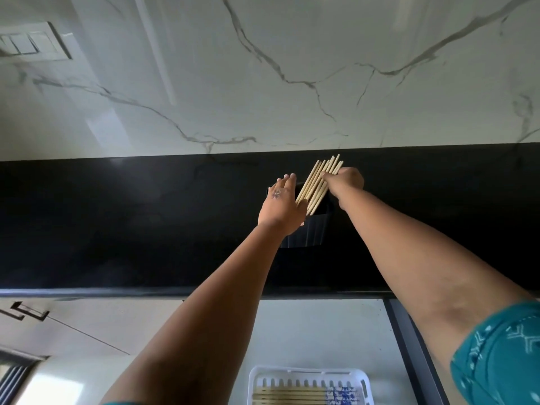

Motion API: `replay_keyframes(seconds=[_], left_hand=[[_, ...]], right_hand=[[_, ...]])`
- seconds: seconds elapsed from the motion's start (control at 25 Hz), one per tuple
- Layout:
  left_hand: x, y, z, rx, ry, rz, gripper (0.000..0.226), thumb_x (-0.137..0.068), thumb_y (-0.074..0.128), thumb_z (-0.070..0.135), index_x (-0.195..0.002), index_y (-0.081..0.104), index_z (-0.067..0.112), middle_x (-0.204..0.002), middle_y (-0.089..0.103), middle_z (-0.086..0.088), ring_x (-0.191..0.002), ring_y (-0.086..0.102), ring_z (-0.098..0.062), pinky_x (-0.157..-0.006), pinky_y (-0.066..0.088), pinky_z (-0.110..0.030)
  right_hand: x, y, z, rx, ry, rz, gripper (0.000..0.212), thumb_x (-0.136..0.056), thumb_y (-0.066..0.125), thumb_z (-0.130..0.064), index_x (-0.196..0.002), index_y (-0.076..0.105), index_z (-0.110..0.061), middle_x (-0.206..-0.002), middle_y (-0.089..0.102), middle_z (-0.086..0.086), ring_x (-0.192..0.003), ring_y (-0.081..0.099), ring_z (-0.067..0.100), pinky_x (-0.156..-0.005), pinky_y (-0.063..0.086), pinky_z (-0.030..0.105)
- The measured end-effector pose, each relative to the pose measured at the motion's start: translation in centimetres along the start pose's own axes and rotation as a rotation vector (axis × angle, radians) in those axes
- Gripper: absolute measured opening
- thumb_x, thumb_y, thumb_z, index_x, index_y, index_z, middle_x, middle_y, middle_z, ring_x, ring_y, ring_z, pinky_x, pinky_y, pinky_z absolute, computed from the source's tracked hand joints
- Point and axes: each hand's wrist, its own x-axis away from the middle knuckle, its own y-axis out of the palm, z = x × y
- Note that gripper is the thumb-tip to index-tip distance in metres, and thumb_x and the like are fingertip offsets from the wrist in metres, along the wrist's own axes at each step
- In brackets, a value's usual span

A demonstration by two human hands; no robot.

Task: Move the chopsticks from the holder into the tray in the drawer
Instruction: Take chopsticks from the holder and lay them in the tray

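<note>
From the head camera, both arms reach out over a black counter (117, 223) toward a marble wall (292, 68). The right hand (346, 179) is closed around a bundle of pale chopsticks (315, 185), gripping them near their upper ends; their lower ends dip into a dark ribbed holder (309, 232) standing on the counter. The left hand (280, 203) is spread wide with its fingers straight, its palm side against the holder and the bundle, grasping nothing. Near the bottom edge, an open drawer (321, 331) holds a white slotted tray (309, 384) with several chopsticks already lying in it.
</note>
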Motion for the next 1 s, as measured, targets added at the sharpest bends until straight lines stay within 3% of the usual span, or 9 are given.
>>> replay_keyframes(seconds=[0.16, 0.24, 0.44, 0.6, 0.68, 0.76, 0.88, 0.92, 1.0], left_hand=[[0.6, -0.9, 0.9, 0.015, -0.01, 0.021, 0.069, -0.095, 0.051, 0.027, -0.152, 0.018, 0.011, -0.16, 0.021, -0.008, -0.149, 0.013, -0.024, -0.12, 0.017, -0.038], [1.2, -1.5, 2.0, 0.026, -0.012, 0.014, 0.07, -0.094, 0.052, 0.026, -0.152, 0.017, 0.01, -0.16, 0.021, -0.009, -0.149, 0.013, -0.026, -0.12, 0.018, -0.038], [2.8, -2.8, 4.0, 0.03, -0.017, -0.011, 0.073, -0.095, 0.053, 0.029, -0.152, 0.013, 0.009, -0.16, 0.02, -0.011, -0.148, 0.015, -0.028, -0.118, 0.021, -0.039], [4.6, -4.6, 7.1, 0.266, -0.036, 0.113, 0.077, -0.093, 0.053, 0.035, -0.153, 0.011, 0.01, -0.149, 0.041, -0.012, -0.135, 0.042, -0.028, -0.109, 0.037, -0.04], [6.1, -5.6, 8.8, 0.413, -0.087, 0.215, 0.064, -0.093, 0.049, 0.034, -0.148, 0.025, 0.011, -0.127, 0.06, -0.01, -0.116, 0.058, -0.027, -0.096, 0.049, -0.042], [7.6, -6.1, 9.6, 0.469, -0.142, 0.278, 0.037, -0.096, 0.045, 0.029, -0.127, 0.05, 0.009, -0.11, 0.067, -0.011, -0.103, 0.064, -0.029, -0.09, 0.052, -0.044], [11.6, -5.6, 8.9, 0.987, -0.294, 0.287, 0.015, -0.096, 0.05, 0.019, -0.097, 0.064, 0.015, -0.097, 0.069, -0.009, -0.098, 0.067, -0.03, -0.084, 0.055, -0.039], [13.2, -5.2, 8.1, 1.238, -0.371, 0.247, 0.013, -0.096, 0.053, 0.017, -0.094, 0.066, 0.016, -0.096, 0.07, -0.009, -0.098, 0.068, -0.029, -0.082, 0.056, -0.035], [15.9, -3.9, 5.2, 1.603, -0.471, 0.157, 0.016, -0.096, 0.055, 0.014, -0.104, 0.067, 0.008, -0.104, 0.069, -0.014, -0.102, 0.067, -0.028, -0.086, 0.056, -0.034]], right_hand=[[1.3, -1.7, -1.7, 0.054, -0.147, 0.015, 0.023, -0.085, 0.07, -0.033, -0.082, 0.063, -0.011, -0.08, 0.063, 0.003, -0.073, 0.059, 0.016, -0.049, 0.04, 0.022], [2.5, -2.7, -2.7, 0.101, -0.224, 0.042, 0.027, -0.084, 0.071, -0.034, -0.077, 0.063, -0.009, -0.072, 0.062, 0.002, -0.068, 0.06, 0.017, -0.051, 0.041, 0.022], [6.4, -5.0, -4.8, 0.164, -0.414, 0.162, 0.029, -0.086, 0.068, -0.034, -0.083, 0.069, -0.005, -0.079, 0.069, 0.006, -0.071, 0.065, 0.02, -0.059, 0.046, 0.025], [13.1, -6.4, -7.4, 0.258, -0.793, 0.268, 0.03, -0.089, 0.063, -0.034, -0.077, 0.067, -0.006, -0.072, 0.067, 0.008, -0.064, 0.061, 0.023, -0.058, 0.047, 0.029], [17.0, -6.8, -7.6, 0.311, -0.951, 0.292, 0.029, -0.089, 0.062, -0.032, -0.078, 0.067, -0.006, -0.074, 0.066, 0.009, -0.063, 0.057, 0.022, -0.059, 0.043, 0.03], [19.8, -7.1, -6.8, 0.31, -1.012, 0.235, 0.027, -0.088, 0.065, -0.032, -0.081, 0.069, -0.006, -0.078, 0.066, 0.008, -0.066, 0.056, 0.019, -0.061, 0.04, 0.028], [22.5, -7.4, -3.7, 0.18, -0.969, -0.077, 0.038, -0.083, 0.07, -0.039, -0.112, 0.068, -0.014, -0.106, 0.068, 0.002, -0.093, 0.063, 0.013, -0.08, 0.051, 0.026], [22.9, -7.5, -1.9, 0.12, -0.902, -0.102, 0.043, -0.087, 0.066, -0.038, -0.123, 0.062, -0.016, -0.116, 0.064, 0.0, -0.103, 0.06, 0.011, -0.088, 0.048, 0.024], [22.5, -7.3, 3.6, -0.039, -0.604, 0.039, 0.041, -0.096, 0.053, -0.031, -0.133, 0.053, -0.014, -0.129, 0.057, 0.002, -0.118, 0.053, 0.014, -0.098, 0.042, 0.027]])
